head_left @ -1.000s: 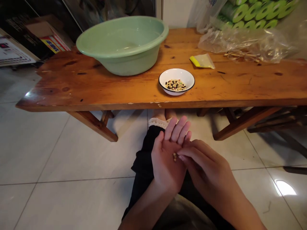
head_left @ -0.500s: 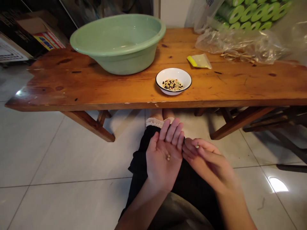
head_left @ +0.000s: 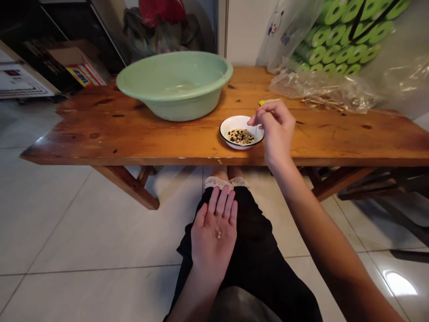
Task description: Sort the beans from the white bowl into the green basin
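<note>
Palm up over the lap, my left hand (head_left: 214,232) lies flat with its fingers stretched out. Small pale beads (head_left: 219,235) rest in the middle of that palm. My right hand (head_left: 276,127) reaches over the right rim of a white bowl with a dark edge (head_left: 225,126), thumb and fingers pinched together. A thin strand (head_left: 257,129) shows faintly below the fingertips; its kind is unclear. Inside the bowl lie many small black, cream and coloured beads (head_left: 240,136). Behind my right hand, a small yellow-ended packet (head_left: 262,103) is mostly hidden.
The bowl stands near the front edge of a wooden bench (head_left: 174,143). A large green basin (head_left: 184,105) is behind it on the left. Clear plastic wrapping (head_left: 321,87) and stacked green rolls (head_left: 335,49) occupy the back right. An opened cardboard box (head_left: 75,60) stands farther left.
My right hand has moved from beside my left hand up and forward to the bowl. My left hand stays palm up with the beads, slightly lower left in view. The camera view has tilted up.
</note>
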`<action>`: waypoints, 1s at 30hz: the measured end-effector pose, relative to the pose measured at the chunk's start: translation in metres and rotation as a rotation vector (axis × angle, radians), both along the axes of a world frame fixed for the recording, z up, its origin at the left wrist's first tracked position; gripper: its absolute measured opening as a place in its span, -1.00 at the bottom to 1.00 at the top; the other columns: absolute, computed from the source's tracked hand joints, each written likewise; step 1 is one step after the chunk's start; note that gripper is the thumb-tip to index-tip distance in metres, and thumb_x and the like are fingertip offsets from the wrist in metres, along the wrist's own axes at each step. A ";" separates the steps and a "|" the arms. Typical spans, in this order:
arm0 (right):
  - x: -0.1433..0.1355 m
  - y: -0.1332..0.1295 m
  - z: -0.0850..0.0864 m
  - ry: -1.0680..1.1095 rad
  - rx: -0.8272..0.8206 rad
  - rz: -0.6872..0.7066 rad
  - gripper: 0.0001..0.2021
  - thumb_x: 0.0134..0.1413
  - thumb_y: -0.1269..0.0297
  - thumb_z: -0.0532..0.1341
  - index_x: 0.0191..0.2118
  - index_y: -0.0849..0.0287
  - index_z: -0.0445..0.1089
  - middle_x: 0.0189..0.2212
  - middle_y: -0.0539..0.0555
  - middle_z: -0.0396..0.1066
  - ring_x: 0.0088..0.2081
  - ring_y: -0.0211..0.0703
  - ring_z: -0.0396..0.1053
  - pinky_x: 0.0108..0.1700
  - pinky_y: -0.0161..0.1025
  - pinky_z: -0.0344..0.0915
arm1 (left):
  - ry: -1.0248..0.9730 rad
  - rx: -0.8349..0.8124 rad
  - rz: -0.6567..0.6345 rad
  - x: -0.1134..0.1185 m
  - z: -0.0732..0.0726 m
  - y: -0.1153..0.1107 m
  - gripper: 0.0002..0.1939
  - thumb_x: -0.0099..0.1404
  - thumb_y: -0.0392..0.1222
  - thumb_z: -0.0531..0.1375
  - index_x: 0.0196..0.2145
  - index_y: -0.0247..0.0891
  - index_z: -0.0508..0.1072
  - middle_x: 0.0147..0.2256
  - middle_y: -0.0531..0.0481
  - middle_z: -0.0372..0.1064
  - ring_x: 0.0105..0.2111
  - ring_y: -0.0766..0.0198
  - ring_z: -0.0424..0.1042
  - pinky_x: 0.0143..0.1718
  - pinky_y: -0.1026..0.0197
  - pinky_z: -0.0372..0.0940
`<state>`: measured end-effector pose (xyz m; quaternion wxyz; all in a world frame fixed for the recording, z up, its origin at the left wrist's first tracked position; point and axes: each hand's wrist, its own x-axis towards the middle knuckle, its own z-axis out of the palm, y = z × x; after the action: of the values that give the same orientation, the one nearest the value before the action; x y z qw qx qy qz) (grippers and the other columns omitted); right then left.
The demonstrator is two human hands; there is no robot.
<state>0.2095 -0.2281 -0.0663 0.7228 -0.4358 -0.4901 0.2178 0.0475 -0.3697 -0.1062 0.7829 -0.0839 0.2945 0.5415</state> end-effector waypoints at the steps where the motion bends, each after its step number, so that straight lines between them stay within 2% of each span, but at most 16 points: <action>1: -0.002 0.005 -0.005 -0.053 -0.003 -0.024 -0.86 0.06 0.48 0.11 -0.46 0.13 0.29 -0.60 -0.09 0.32 -0.47 -0.31 0.32 -0.31 -0.29 0.23 | 0.011 -0.008 0.012 -0.002 0.000 0.001 -0.59 0.42 -0.18 -0.12 -0.01 -0.25 0.45 0.04 -0.07 0.43 0.06 0.22 0.39 0.08 0.15 0.31; 4: -0.004 0.011 -0.017 -0.237 -0.037 -0.095 -0.87 0.06 0.45 0.15 -0.47 0.13 0.33 -0.53 -0.08 0.37 -0.38 -0.27 0.38 -0.19 -0.24 0.26 | 0.028 -0.020 0.037 -0.006 0.001 0.004 -0.59 0.42 -0.19 -0.12 -0.01 -0.27 0.45 0.04 -0.11 0.43 0.05 0.20 0.40 0.07 0.14 0.32; 6: -0.003 0.011 -0.020 -0.279 -0.052 -0.108 -0.89 0.05 0.44 0.19 -0.47 0.16 0.36 -0.48 -0.06 0.41 -0.32 -0.24 0.39 -0.14 -0.21 0.27 | 0.029 -0.022 0.037 -0.007 0.001 0.006 -0.59 0.41 -0.19 -0.12 -0.01 -0.28 0.45 0.04 -0.10 0.43 0.05 0.20 0.40 0.10 0.12 0.30; 10: 0.000 -0.010 -0.008 -0.221 -0.011 -0.071 -0.92 0.10 0.40 0.19 -0.40 0.16 0.38 -0.46 -0.04 0.42 -0.31 -0.25 0.41 -0.15 -0.22 0.30 | 0.009 0.003 0.021 -0.006 0.006 0.008 -0.59 0.41 -0.19 -0.12 0.00 -0.27 0.44 0.04 -0.06 0.43 0.06 0.22 0.39 0.14 0.13 0.25; 13: -0.003 -0.055 0.001 -0.064 -0.038 0.129 -0.93 0.15 0.36 0.19 -0.27 0.11 0.42 -0.52 -0.08 0.40 -0.42 -0.29 0.39 -0.22 -0.25 0.32 | -0.023 0.040 0.015 -0.004 0.013 0.011 -0.59 0.42 -0.18 -0.12 -0.03 -0.26 0.46 0.02 -0.04 0.45 0.04 0.24 0.40 0.11 0.16 0.28; 15: -0.009 -0.094 0.000 0.052 -0.216 0.380 -0.85 0.18 0.35 0.17 -0.15 0.05 0.42 -0.54 -0.10 0.40 -0.49 -0.30 0.37 -0.28 -0.24 0.35 | -0.045 0.065 0.003 -0.002 0.018 0.012 -0.58 0.42 -0.17 -0.13 -0.07 -0.26 0.49 -0.02 -0.03 0.48 0.02 0.24 0.42 0.09 0.17 0.30; 16: -0.013 -0.114 -0.003 0.074 -0.296 0.456 -0.76 0.18 0.36 0.18 -0.05 -0.01 0.38 -0.56 -0.12 0.41 -0.51 -0.30 0.38 -0.29 -0.23 0.36 | -0.053 0.075 -0.006 -0.002 0.019 0.012 -0.58 0.42 -0.17 -0.13 -0.08 -0.26 0.50 -0.04 -0.02 0.50 0.01 0.24 0.43 0.08 0.18 0.31; 17: -0.018 -0.132 -0.006 0.077 -0.369 0.503 -0.74 0.17 0.37 0.19 -0.04 -0.03 0.37 -0.57 -0.13 0.42 -0.51 -0.30 0.40 -0.29 -0.24 0.37 | -0.056 0.083 -0.016 -0.001 0.021 0.012 -0.58 0.42 -0.17 -0.13 -0.09 -0.25 0.50 -0.05 -0.02 0.50 0.00 0.25 0.44 0.07 0.18 0.31; 19: -0.029 -0.162 -0.013 0.016 -0.483 0.544 -0.86 0.15 0.37 0.22 -0.19 0.00 0.42 -0.54 -0.12 0.44 -0.52 -0.33 0.41 -0.36 -0.31 0.36 | -0.055 0.105 -0.027 0.001 0.023 0.011 -0.58 0.41 -0.18 -0.13 -0.09 -0.24 0.50 -0.05 -0.01 0.50 -0.01 0.26 0.44 0.06 0.20 0.32; 22: -0.045 -0.187 -0.018 -0.245 -0.498 0.429 -0.93 0.11 0.41 0.24 -0.35 0.10 0.42 -0.51 -0.08 0.38 -0.46 -0.37 0.34 -0.39 -0.38 0.29 | -0.055 0.185 -0.033 0.005 0.022 0.005 -0.58 0.41 -0.16 -0.13 -0.06 -0.21 0.48 0.00 -0.02 0.47 0.03 0.28 0.41 0.07 0.22 0.30; 26: -0.058 -0.197 -0.021 -0.558 -0.350 0.225 -0.87 0.12 0.52 0.17 -0.25 0.18 0.40 -0.46 -0.03 0.23 -0.42 -0.38 0.22 -0.39 -0.39 0.24 | -0.071 0.268 -0.068 0.009 0.018 -0.002 -0.59 0.42 -0.13 -0.13 -0.04 -0.19 0.47 0.01 0.00 0.46 0.08 0.29 0.36 0.12 0.23 0.25; 30: -0.062 -0.201 -0.025 -0.700 -0.288 0.141 -0.80 0.13 0.56 0.13 -0.17 0.21 0.39 -0.38 0.01 0.22 -0.39 -0.39 0.23 -0.36 -0.40 0.25 | -0.079 0.293 -0.095 0.009 0.017 -0.006 -0.60 0.42 -0.12 -0.12 0.00 -0.19 0.44 0.03 0.04 0.44 0.11 0.31 0.32 0.16 0.24 0.21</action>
<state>0.1477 -0.4295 -0.0908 0.4264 -0.5461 -0.7003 0.1717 0.0564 -0.3762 -0.0888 0.8224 0.0242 0.1850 0.5374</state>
